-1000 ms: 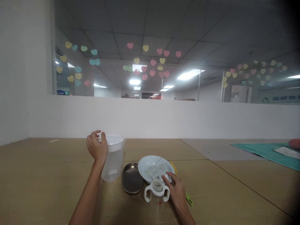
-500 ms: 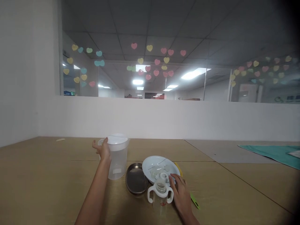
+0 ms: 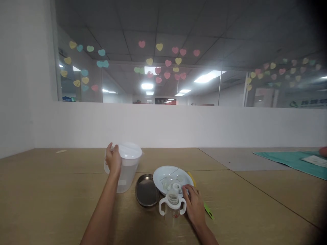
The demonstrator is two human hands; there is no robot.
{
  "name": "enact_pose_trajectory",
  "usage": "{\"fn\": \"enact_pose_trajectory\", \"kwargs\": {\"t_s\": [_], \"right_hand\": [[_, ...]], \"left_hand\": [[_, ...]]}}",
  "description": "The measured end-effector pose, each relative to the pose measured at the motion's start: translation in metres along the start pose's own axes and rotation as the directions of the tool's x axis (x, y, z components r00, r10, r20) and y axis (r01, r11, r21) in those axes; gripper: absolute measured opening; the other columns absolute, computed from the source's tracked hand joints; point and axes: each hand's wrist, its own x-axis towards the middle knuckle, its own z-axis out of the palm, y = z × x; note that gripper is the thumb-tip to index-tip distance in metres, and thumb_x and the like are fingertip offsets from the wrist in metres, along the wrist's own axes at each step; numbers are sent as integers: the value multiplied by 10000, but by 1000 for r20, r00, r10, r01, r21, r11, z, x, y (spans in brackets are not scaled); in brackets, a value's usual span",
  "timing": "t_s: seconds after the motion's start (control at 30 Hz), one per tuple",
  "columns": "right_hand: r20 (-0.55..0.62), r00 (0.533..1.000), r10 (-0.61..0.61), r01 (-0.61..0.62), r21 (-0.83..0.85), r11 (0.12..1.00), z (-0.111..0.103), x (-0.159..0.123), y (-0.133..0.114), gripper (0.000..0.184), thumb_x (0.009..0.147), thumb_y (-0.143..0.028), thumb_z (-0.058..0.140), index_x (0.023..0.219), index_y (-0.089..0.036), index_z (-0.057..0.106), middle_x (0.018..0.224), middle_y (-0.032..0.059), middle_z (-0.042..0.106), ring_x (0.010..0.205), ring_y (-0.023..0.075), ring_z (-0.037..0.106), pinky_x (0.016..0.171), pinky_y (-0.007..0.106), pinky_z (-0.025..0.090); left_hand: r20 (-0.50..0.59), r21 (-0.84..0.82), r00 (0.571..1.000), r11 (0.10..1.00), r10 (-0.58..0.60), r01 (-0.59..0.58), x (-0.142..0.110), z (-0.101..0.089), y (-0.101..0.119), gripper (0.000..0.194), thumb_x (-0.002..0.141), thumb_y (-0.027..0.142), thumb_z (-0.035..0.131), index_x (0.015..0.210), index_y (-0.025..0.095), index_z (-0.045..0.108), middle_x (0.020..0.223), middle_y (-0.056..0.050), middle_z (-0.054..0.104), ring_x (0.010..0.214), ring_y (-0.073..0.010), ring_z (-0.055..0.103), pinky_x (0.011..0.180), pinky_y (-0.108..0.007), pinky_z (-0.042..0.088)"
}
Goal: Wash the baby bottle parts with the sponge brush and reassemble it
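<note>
My left hand (image 3: 113, 160) is closed on the handle side of a translucent plastic pitcher (image 3: 125, 177) with a white lid (image 3: 130, 150). The pitcher leans a little to the right. In front of me stands a clear baby bottle (image 3: 172, 210) with two white side handles and an uncapped neck. My right hand (image 3: 195, 206) is just right of the bottle, fingers bent and apart near the rim of a pale bowl (image 3: 159, 172); whether they touch the rim or bottle I cannot tell. Inside the bowl lie a white ring-shaped cap (image 3: 176, 188) and clear parts.
An oval metal dish (image 3: 147, 191) sits between pitcher and bottle. A green-handled tool (image 3: 208, 211) and a yellow item (image 3: 191, 178) lie partly hidden by the bowl and hand. At the right is a teal cloth (image 3: 278, 160); part of another person's hand (image 3: 323, 151) shows at the edge.
The pitcher has tipped from upright to leaning right, and my left hand has turned with it. My right hand stays beside the bottle. The view has shifted slightly; another hand appears far right.
</note>
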Motion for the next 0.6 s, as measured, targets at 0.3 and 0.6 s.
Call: {"fn": "enact_pose_trajectory", "kwargs": {"t_s": [0.3,0.6], "right_hand": [[-12,1000,18,-18,-4,1000,0,-1,2,437,862,-513,330,862,-199,633,957,84,653,899,227,557,810,357,423],[-129,991,-40,25,-112,993,-5,-4,-4,434,899,-456,282,943,-175,610,933,104,654,857,234,554,768,364,413]], "left_hand": [[173,184,943,931,286,-316,-63,24,58,405,852,357,440,1225,204,477,1092,-91,591,1040,-265,470,949,-439,318],[361,191,864,879,351,-437,-103,39,66,406,842,345,456,1220,198,459,1131,-112,572,1090,-287,454,937,-460,306]]}}
